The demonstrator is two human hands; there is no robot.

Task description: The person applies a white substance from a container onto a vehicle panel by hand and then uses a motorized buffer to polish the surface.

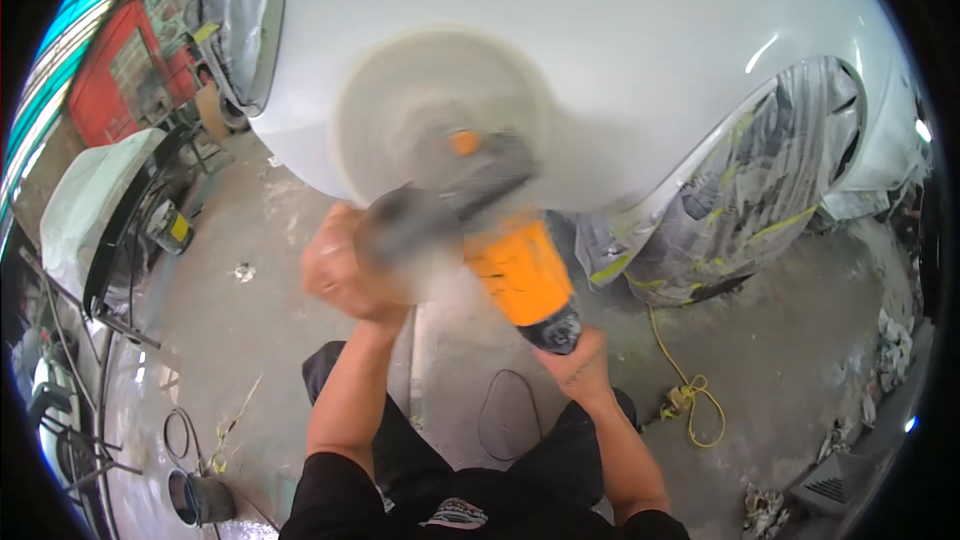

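Polisher (pixel 520 265) in orange and black stands at the center of the frame, slanting from lower right to upper left, its broad round pale pad (pixel 440 75), blurred, set against a glossy white vehicle panel (pixel 680 30) that fills the top of the frame. A person's right hand (pixel 585 360), below and right of center, is closed on the tool's black rear end, the fingertips hidden beneath it. The left hand (pixel 335 265), left of center, lies beside the tool's front with its fingers bent in against a gray-and-pale shape (pixel 410 245); blur hides what that shape is, and whether the fingers close around it cannot be told. At the right, crumpled gray plastic sheeting (pixel 745 195) edged with yellow-green tape wraps a rounded form under the panel; more sheeting (pixel 230 25) hangs at the upper left. A pale curved part (pixel 95 205) rests on a dark stand at the left of the frame, a dark bucket with a yellow patch (pixel 170 230) just beside it. On the gray concrete floor (pixel 275 330), a yellow cord (pixel 715 425) loops at the lower right, and a dark pail (pixel 200 497) sits at the lower left.
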